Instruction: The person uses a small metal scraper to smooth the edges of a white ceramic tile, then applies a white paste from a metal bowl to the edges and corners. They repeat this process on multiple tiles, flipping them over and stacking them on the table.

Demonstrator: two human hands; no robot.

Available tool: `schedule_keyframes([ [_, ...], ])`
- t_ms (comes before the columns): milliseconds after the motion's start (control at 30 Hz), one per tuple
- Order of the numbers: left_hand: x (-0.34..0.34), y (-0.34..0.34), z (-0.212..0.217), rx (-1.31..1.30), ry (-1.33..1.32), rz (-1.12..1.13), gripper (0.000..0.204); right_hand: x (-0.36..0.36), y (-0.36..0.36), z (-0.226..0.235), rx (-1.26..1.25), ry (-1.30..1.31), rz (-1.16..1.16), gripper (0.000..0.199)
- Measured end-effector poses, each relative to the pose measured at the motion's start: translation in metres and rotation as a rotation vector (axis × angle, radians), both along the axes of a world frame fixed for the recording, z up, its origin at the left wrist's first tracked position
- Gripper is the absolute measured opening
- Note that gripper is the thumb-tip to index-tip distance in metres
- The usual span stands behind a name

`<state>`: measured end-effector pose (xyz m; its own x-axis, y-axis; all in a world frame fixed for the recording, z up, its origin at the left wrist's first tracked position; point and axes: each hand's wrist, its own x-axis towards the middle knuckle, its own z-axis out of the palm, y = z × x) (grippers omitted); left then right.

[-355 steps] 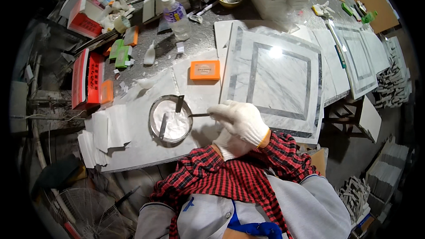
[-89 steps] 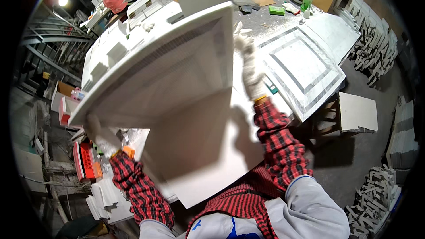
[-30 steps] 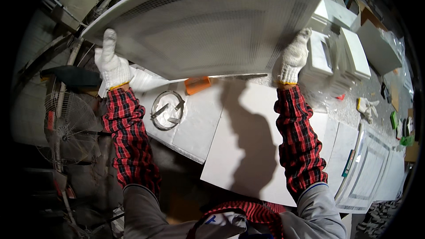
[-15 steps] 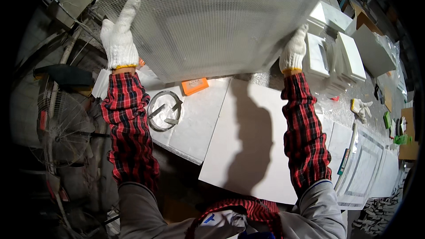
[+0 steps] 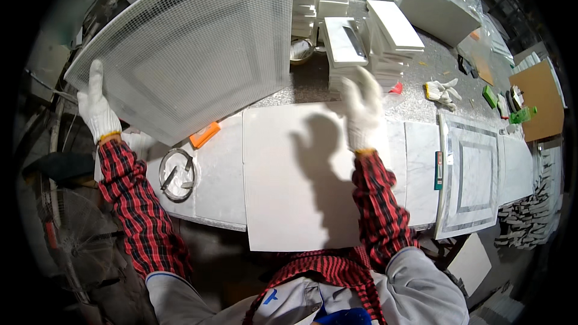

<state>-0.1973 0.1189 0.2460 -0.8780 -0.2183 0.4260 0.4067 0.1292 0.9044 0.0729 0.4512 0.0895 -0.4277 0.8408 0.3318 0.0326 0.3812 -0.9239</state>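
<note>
Mesh-backed, the large white panel (image 5: 192, 48) stands tilted above the bench, its gridded back turned to the camera and a square frame pattern showing through the mesh. The left hand (image 5: 96, 111), in a white glove, holds it at the lower left edge: the fingers (image 5: 94, 78) lie straight and close together, flat against the panel's edge, pointing upward. I cannot tell where the thumb is, because the hand hides it.

The right hand (image 5: 360, 108), also in a white glove, is free in the air, well apart from the panel and to the right of it. Its fingers (image 5: 367, 81) are spread loosely and hold nothing; they look a little blurred. Directly under this hand lies a plain white slab (image 5: 289, 186) on the marble bench (image 5: 220, 186), and the shadow of the hand falls on the slab.

For containers, a round metal bowl (image 5: 177, 174) sits on the bench below the left hand, near the wrist; inside it lie two flat metal tools, and the bottom looks whitish. A second, smaller bowl (image 5: 301, 51) stands behind the panel's right edge, half hidden, with pale content that I cannot identify.

Just under the panel's lowest corner rests an orange block (image 5: 205, 134). Beyond the right fingers stand stacks of white tiles (image 5: 385, 30), and further right a spare pair of gloves (image 5: 441, 91) lies on the bench.
</note>
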Motion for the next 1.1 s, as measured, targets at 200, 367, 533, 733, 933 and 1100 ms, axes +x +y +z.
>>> schedule_keyframes([
  [200, -0.017, 0.003, 0.008, -0.191, 0.058, 0.112, 0.100, 0.035, 0.064, -0.058, 0.331, -0.547, -0.319, 0.062],
  [367, -0.026, 0.019, 0.000, -0.080, -0.017, -0.017, 0.138, 0.049, 0.099, -0.102, 0.198, -0.482, -0.023, 0.043],
  [533, 0.000, -0.004, -0.001, -0.149, -0.059, 0.070, 0.137, 0.100, 0.050, 0.009, -0.279, -0.001, 0.373, 0.019],
  [733, -0.013, -0.003, -0.002, -0.079, 0.030, 0.021, 0.138, 0.156, 0.039, 0.036, 0.054, 0.192, 0.493, 0.032],
  [933, -0.013, -0.002, -0.003, -0.128, 0.108, 0.042, 0.130, 0.138, 0.020, 0.028, -0.112, -0.842, 0.560, 0.039],
  [1100, -0.015, -0.005, -0.004, -0.094, 0.045, -0.023, 0.133, 0.157, 0.029, -0.011, -0.418, -0.482, 0.497, 0.042],
])
